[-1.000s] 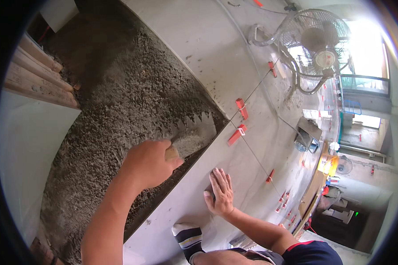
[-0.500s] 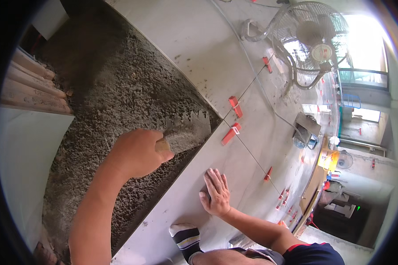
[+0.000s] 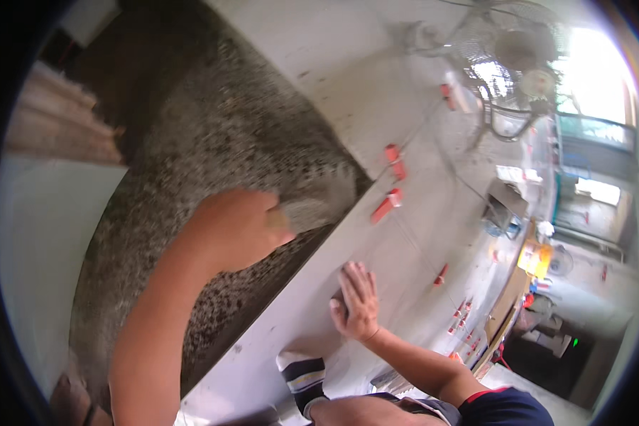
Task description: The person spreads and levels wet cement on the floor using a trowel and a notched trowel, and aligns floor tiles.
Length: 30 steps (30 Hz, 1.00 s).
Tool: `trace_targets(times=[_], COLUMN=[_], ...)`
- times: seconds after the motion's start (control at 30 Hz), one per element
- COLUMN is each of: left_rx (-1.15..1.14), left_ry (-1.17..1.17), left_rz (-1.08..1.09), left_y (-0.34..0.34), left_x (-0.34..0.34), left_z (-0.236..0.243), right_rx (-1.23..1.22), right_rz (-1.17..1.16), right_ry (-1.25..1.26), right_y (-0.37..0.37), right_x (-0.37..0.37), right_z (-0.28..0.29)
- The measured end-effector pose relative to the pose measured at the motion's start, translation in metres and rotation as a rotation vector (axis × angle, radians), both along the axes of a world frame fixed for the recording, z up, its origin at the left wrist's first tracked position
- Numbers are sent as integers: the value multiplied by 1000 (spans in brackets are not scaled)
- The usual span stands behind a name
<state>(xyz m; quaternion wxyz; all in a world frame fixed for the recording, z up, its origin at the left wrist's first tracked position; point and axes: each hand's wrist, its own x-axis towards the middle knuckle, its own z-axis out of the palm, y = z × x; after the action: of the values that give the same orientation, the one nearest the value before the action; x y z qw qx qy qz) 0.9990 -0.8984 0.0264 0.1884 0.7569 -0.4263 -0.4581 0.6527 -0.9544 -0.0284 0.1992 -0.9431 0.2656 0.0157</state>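
My left hand [image 3: 238,227] is closed around the light wooden handle of a notched trowel [image 3: 316,206]. The trowel's toothed blade lies on the grey mortar bed [image 3: 227,135], close to the corner where two laid tiles meet it. My right hand [image 3: 360,302] rests flat on a pale floor tile [image 3: 312,298], fingers stretched out and holding nothing. Motion blurs the blade's teeth and the mortar around it.
Red tile-levelling wedges [image 3: 386,206] sit along the joints. A metal floor fan [image 3: 518,64] stands at the far right, with a cable across the tiles. My striped sock [image 3: 302,373] shows below. At left are a pale panel [image 3: 57,248] and brownish ridged pieces [image 3: 64,117].
The whole view has shifted, so the scene sits farther right and is more blurred. My left hand keeps the trowel near the same corner; my right hand stays flat on the tile.
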Motion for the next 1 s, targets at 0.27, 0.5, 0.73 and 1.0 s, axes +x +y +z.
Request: trace_targets(times=[0.27,0.5,0.73,1.0], left_rx=[159,310,251,268], left_ry=[2,-62,-58,-45], left_rz=[88,103,119,95], left_y=[95,238,254,258], left_x=[17,-34,-57,-55], left_z=[38,44,31,32], right_rx=[-88,-115,-156,-158], right_rz=[39,103,107,100], right_ry=[-21,-49,-32,-42], right_y=[-12,-6,-4,-3], right_x=[-6,0,-2,1], right_z=[6,6,3,6])
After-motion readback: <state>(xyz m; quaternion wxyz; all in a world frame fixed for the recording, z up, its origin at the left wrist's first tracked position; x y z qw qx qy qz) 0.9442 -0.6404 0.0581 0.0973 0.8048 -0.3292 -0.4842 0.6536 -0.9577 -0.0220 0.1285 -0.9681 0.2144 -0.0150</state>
